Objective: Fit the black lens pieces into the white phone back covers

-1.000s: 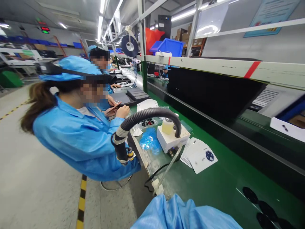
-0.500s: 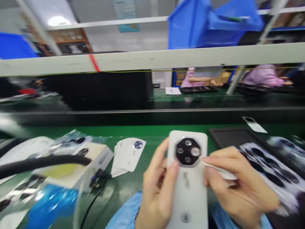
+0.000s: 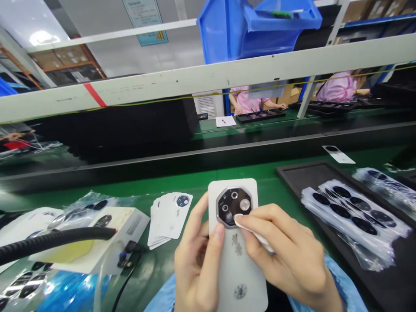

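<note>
Blue fabric sleeves end at two bare hands. The left hand grips a white panel by its side, thumb on the front; the right hand pinches a small white pad, its tip at the lower edge of the dark camera plate. The panel is held up in front of the body, above the green bench.

The step in hand looks like wiping the plate; the next move probably calls for light pressure, with the left hand keeping the panel steady.

The panel has rounded corners; its plate is eight-sided, silver-rimmed, with ringed lenses and a pale disc. Grey characters and a round emblem sit lower down.

To the left lies a fanned stack of similar panels, then a white box; to the right, a dark tray bears plastic-wrapped bundles.
</note>
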`<state>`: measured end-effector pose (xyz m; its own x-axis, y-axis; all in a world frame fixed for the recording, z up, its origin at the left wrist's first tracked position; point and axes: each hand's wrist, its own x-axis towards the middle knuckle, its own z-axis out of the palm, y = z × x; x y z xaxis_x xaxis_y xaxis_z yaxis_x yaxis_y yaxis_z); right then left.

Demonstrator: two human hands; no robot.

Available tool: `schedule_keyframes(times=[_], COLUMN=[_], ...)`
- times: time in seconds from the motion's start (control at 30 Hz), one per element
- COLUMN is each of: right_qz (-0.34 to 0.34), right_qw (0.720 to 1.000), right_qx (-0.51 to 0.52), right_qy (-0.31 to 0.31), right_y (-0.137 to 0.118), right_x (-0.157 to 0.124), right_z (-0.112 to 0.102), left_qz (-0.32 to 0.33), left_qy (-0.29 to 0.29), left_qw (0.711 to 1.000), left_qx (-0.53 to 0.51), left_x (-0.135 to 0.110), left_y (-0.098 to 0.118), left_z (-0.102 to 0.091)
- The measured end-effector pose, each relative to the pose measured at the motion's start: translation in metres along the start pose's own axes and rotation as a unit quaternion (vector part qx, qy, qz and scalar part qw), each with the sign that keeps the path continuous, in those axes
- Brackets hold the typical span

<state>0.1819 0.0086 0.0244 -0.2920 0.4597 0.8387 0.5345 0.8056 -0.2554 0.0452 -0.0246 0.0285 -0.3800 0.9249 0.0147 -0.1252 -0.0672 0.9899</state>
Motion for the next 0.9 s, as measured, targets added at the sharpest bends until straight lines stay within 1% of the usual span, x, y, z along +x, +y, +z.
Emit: schedule_keyframes(times=[0.07, 0.13, 0.33, 0.4, 0.47, 0.53, 0.6, 0.67, 0.73, 0.9], right_qz=[-0.015, -0.025, -0.004, 0.021, 0.056, 0.093, 0.121, 0.143, 0.155, 0.163], right_qw=[1.000, 0.999, 0.999, 0.997, 0.990, 0.974, 0.959, 0.948, 0.940, 0.930], right_qx=[-0.014, -0.019, 0.027, 0.068, 0.133, 0.201, 0.247, 0.278, 0.299, 0.323], right_qy=[-0.004, -0.017, -0.039, -0.034, 0.000, 0.037, 0.058, 0.060, 0.061, 0.058], right_y=[0.000, 0.001, 0.004, 0.004, 0.004, 0.004, 0.003, 0.002, 0.001, 0.000], right_x=[-0.002, -0.004, -0.004, -0.003, -0.001, 0.000, 0.000, -0.001, -0.002, -0.005], right_z=[0.003, 0.005, 0.004, 0.001, -0.002, -0.004, -0.005, -0.005, -0.004, -0.004], left_qz=[0.026, 0.036, 0.054, 0.047, 0.033, 0.009, -0.015, -0.030, -0.030, -0.036], left_qy=[0.014, 0.028, 0.025, 0.025, 0.022, 0.010, -0.006, -0.015, -0.017, -0.022], left_qw=[0.999, 0.999, 0.997, 0.998, 0.999, 1.000, 0.999, 0.998, 0.998, 0.997], left_qx=[0.015, 0.026, 0.040, 0.039, 0.023, -0.009, -0.038, -0.052, -0.059, -0.071], left_x=[0.000, 0.000, 0.003, 0.004, 0.004, 0.004, 0.003, 0.002, 0.001, 0.002], left_y=[-0.003, -0.005, -0.005, -0.004, -0.003, -0.001, 0.001, 0.003, 0.004, 0.005], left_z=[-0.001, -0.002, -0.003, -0.003, -0.004, -0.004, -0.004, -0.003, -0.002, -0.003])
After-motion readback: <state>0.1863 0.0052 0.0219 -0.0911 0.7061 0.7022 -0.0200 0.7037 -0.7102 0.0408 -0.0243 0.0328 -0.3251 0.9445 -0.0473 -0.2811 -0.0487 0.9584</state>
